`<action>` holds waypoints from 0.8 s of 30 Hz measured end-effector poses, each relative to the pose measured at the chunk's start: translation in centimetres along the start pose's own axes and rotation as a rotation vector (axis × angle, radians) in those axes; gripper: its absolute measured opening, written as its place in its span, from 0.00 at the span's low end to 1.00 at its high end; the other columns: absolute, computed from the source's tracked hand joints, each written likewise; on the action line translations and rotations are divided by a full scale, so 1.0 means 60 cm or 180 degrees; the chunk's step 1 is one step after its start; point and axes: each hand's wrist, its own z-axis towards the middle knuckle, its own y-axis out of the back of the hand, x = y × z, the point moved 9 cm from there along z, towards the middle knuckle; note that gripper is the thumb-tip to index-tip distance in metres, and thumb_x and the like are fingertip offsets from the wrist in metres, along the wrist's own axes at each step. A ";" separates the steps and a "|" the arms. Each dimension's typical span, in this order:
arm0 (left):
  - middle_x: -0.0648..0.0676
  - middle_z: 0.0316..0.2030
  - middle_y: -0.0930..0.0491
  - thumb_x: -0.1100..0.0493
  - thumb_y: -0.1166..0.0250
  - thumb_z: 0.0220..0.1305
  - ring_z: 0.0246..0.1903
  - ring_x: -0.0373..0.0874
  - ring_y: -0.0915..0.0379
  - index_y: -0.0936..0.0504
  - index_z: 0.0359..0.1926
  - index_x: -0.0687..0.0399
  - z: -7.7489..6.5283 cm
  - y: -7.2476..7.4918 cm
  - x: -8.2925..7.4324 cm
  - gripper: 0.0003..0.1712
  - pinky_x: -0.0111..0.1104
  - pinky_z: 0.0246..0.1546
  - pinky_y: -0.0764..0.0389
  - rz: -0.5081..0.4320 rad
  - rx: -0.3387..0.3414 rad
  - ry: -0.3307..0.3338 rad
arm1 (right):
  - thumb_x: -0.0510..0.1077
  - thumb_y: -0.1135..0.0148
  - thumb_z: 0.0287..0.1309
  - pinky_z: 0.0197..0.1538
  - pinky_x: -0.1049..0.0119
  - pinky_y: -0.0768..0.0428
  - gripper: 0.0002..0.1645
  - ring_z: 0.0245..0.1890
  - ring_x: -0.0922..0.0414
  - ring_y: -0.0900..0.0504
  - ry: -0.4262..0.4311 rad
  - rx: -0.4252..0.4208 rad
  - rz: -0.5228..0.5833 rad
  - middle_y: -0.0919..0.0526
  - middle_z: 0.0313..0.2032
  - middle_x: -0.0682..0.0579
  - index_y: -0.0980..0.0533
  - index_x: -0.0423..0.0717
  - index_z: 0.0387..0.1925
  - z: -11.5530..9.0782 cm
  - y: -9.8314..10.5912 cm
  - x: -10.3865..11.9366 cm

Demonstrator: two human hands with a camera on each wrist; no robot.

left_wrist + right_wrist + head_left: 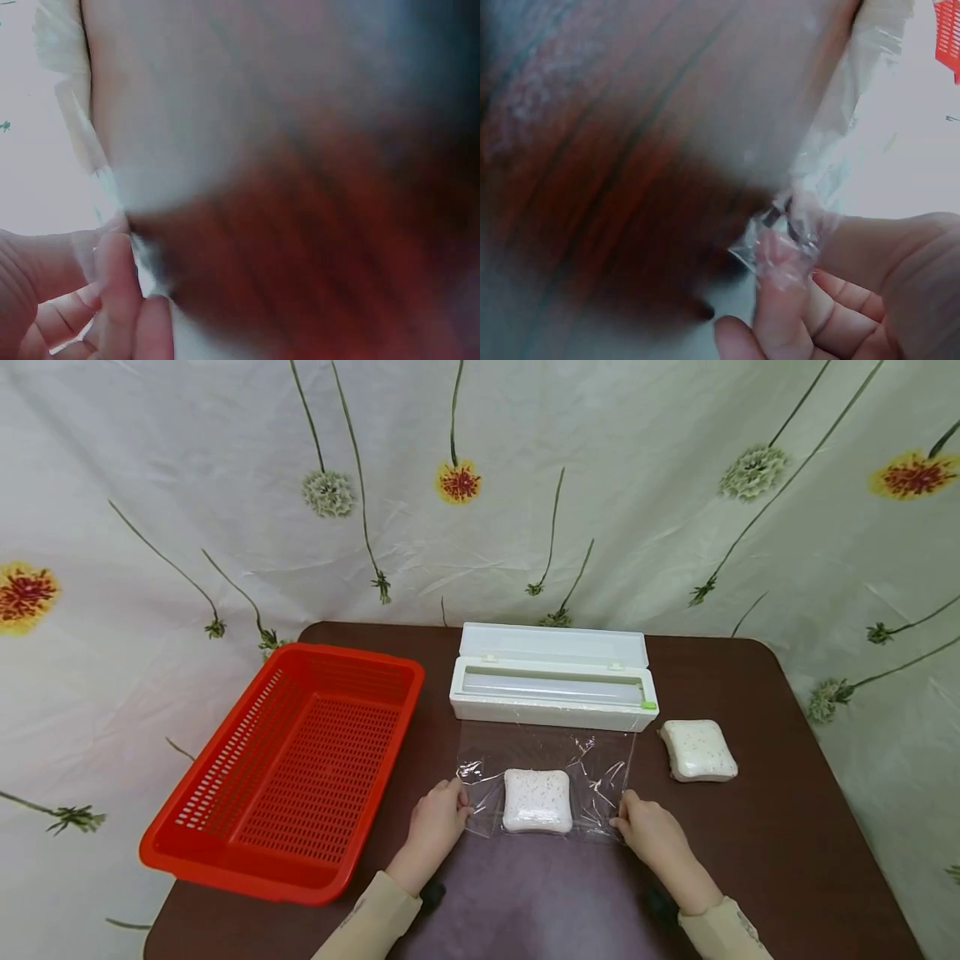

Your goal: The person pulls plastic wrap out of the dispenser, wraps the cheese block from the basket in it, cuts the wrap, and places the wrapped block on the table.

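A sheet of clear cling film (480, 789) stretches from the white film dispenser box (555, 714) toward the near side of the table. My left hand (438, 818) pinches the film's near left corner between thumb and fingers. At the near right corner my right hand (651, 828) pinches it too, with film bunched over the fingertips (776, 251) in the right wrist view. Between the hands sits a white speckled, squarish block (537, 800); whether it lies on or under the film I cannot tell. The dispenser's lid (553, 646) stands open, showing the film roll (551, 687).
A red plastic basket (408, 689) with slotted walls stands on the left of the dark brown table (780, 860). A second white speckled block (699, 750) lies to the right of the dispenser. Behind the table hangs a flowered curtain (637, 527).
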 end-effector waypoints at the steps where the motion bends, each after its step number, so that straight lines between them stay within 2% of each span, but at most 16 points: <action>1: 0.49 0.21 0.31 0.66 0.24 0.48 0.19 0.48 0.29 0.28 0.24 0.52 0.001 -0.001 0.001 0.18 0.35 0.20 0.32 0.0010 0.0029 0.0040 | 0.40 0.31 0.56 0.22 0.62 0.32 0.16 0.16 0.57 0.29 -0.0023 -0.0015 -0.0006 0.28 0.16 0.52 0.32 0.45 0.26 0.000 0.000 -0.002; 8: 0.50 0.20 0.29 0.61 0.21 0.45 0.21 0.53 0.24 0.30 0.21 0.49 0.008 0.000 0.008 0.21 0.40 0.20 0.30 0.0206 0.0091 0.0279 | 0.43 0.27 0.52 0.21 0.63 0.35 0.20 0.16 0.56 0.31 -0.0202 -0.0165 0.0008 0.30 0.16 0.52 0.34 0.44 0.25 -0.001 0.010 -0.008; 15: 0.50 0.22 0.27 0.59 0.24 0.50 0.24 0.53 0.23 0.26 0.21 0.48 0.004 -0.003 0.008 0.16 0.42 0.22 0.27 0.0219 0.0216 0.0309 | 0.43 0.27 0.52 0.22 0.62 0.31 0.14 0.18 0.57 0.28 -0.0259 -0.0269 0.0064 0.25 0.18 0.52 0.25 0.45 0.22 -0.005 0.011 -0.013; 20: 0.50 0.24 0.28 0.62 0.27 0.54 0.25 0.52 0.22 0.22 0.24 0.49 0.000 -0.004 0.007 0.11 0.43 0.24 0.24 0.0245 0.0282 0.0289 | 0.41 0.28 0.52 0.24 0.56 0.25 0.09 0.21 0.52 0.22 -0.0063 -0.0527 -0.0049 0.22 0.21 0.51 0.21 0.44 0.24 -0.013 0.017 -0.005; 24: 0.51 0.24 0.26 0.65 0.30 0.56 0.26 0.51 0.22 0.18 0.26 0.51 -0.005 0.002 0.000 0.06 0.42 0.25 0.22 0.0278 0.0281 0.0135 | 0.40 0.30 0.54 0.26 0.54 0.22 0.06 0.23 0.49 0.20 0.0125 -0.0731 -0.0121 0.24 0.23 0.50 0.17 0.40 0.27 -0.024 0.024 0.005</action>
